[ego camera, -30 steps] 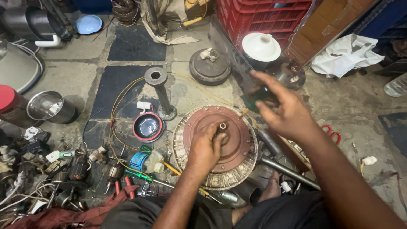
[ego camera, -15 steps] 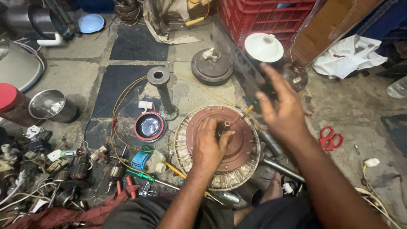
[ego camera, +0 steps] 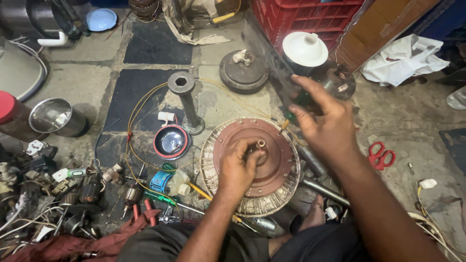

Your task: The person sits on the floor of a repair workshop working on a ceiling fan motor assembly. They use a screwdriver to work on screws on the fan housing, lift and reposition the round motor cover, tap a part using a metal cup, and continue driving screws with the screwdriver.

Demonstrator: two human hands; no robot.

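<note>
A round brown fan motor with a ribbed metal rim lies flat on the floor between my knees. My left hand rests on its centre, fingers pinched around the short brass shaft. Raised above the motor's far right edge, my right hand grips a screwdriver with a green handle; its thin shaft points down towards the motor face.
A metal socket post stands left of the motor, beside a small red-rimmed bowl and yellow wire. Behind are a second round motor, a white cap and a red crate. Red scissors lie right; small tools and parts litter the left.
My right hand has drawn back from its reach to the far right and now hangs over the motor's edge with the screwdriver. My left hand stays on the shaft.
</note>
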